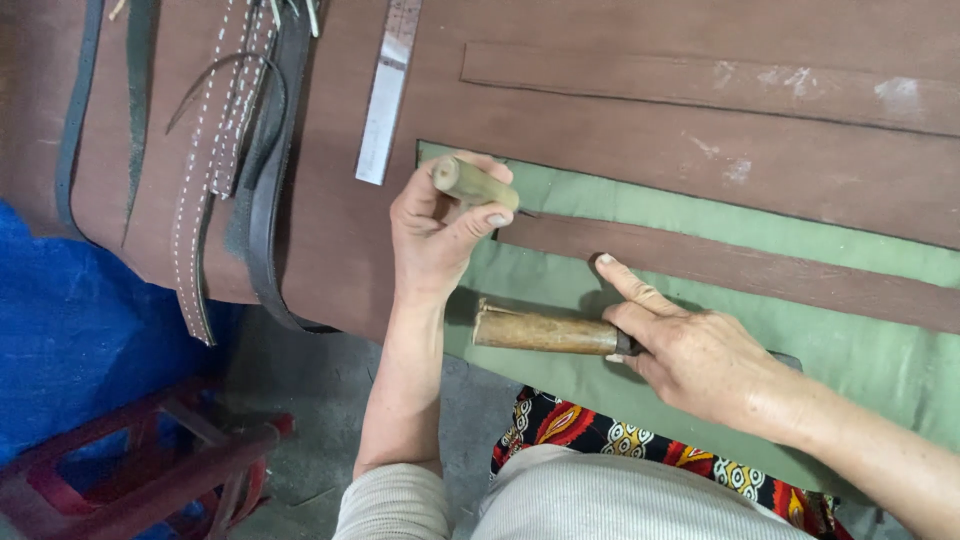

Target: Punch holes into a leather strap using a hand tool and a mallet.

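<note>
My left hand grips a short tool with a pale wooden handle, held upright at the left end of a long brown leather strip. The strip lies on a green mat. My right hand holds a brown wooden handle that points left and rests low over the mat. Its index finger stretches out and touches the strip near the strip's left end. The working end of each tool is hidden by the hands.
A metal ruler lies on the brown board. Stitched leather belts and a dark belt hang over its left edge. Another leather strip lies further back. A red stool and blue tarp are below left.
</note>
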